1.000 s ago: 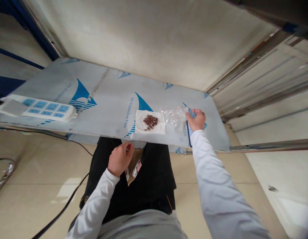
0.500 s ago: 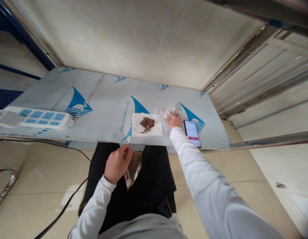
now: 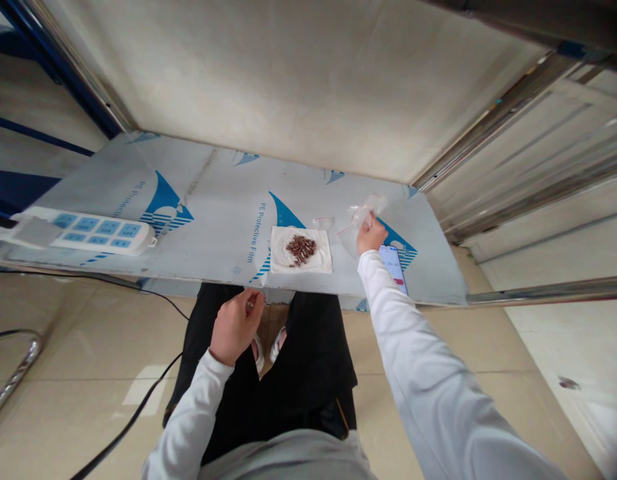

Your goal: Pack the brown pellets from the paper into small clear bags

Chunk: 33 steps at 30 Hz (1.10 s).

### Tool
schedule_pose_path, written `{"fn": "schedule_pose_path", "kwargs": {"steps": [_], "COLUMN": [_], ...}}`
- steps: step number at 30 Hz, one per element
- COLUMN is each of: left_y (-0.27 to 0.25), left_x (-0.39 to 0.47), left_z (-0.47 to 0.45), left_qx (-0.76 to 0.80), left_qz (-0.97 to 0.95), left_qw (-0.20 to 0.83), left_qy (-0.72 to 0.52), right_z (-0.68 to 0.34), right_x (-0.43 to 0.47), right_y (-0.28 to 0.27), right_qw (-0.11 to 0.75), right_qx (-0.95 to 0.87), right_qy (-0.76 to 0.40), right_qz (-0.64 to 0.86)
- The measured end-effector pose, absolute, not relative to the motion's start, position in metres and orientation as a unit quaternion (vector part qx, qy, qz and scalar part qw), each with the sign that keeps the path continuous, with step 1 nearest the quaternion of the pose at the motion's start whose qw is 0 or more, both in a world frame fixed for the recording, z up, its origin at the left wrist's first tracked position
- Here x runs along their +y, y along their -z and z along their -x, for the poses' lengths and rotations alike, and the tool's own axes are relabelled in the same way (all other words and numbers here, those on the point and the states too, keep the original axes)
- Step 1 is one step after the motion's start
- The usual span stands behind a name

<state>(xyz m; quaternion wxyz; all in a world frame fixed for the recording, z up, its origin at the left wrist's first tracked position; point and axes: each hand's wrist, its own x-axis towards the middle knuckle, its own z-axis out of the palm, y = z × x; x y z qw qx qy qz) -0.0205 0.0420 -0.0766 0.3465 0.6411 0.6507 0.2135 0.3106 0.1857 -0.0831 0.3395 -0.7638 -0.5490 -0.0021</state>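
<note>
My right hand is closed on clear plastic bags above the right part of the bench. A single small clear bag lies flat behind a white cloth or paper sheet. Heaped on that sheet are many small, shiny brown cylinder-shaped pieces. In front of the bench edge, over my lap, is my left hand with its fingers curled together; what they may hold is hidden. A phone with a lit screen lies beside my right wrist, partly covered by it.
The bench top wears a protective film printed with blue marks. At its left end lies a white power strip with blue sockets. A light wall rises behind, and metal rails flank both sides. Black cables hang at the left.
My right hand has moved right and away from me, drawing the plastic bags along and leaving one small bag behind. It now covers part of the phone. My left hand stays put.
</note>
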Motion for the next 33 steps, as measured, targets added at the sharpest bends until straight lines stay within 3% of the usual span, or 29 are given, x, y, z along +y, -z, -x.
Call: {"fn": "schedule_pose_path", "kwargs": {"steps": [6,9,15,21,25,29,33], "left_y": [0.069,0.063,0.063,0.074,0.097,0.127,0.141], "left_x": [0.045,0.042,0.038,0.109,0.166,0.183,0.183], "left_z": [0.023,0.038,0.09,0.111,0.092,0.079,0.081], "left_qx": [0.637,0.657,0.747,0.725,0.687,0.687,0.691], "left_qz": [-0.609,-0.586,-0.517,-0.554,-0.661,-0.702,-0.707], "left_qw": [0.37,0.359,0.267,0.054,0.04,0.053,0.034], "left_qy": [-0.294,-0.308,-0.323,-0.405,-0.3,-0.181,-0.147], "right_z": [-0.169,-0.065,0.019,-0.011,-0.082,-0.199,-0.284], "right_x": [0.221,0.23,0.212,0.189,0.177,0.179,0.184], "right_y": [0.067,0.076,0.108,0.089,0.067,0.066,0.082], "right_qw": [0.46,0.323,0.201,0.136,0.176,0.205,0.096], "right_qx": [-0.62,-0.731,-0.787,-0.86,-0.864,-0.73,-0.614], "right_qy": [-0.066,-0.143,-0.194,-0.181,-0.155,-0.09,-0.089], "right_qz": [0.633,0.584,0.551,0.458,0.445,0.646,0.779]}}
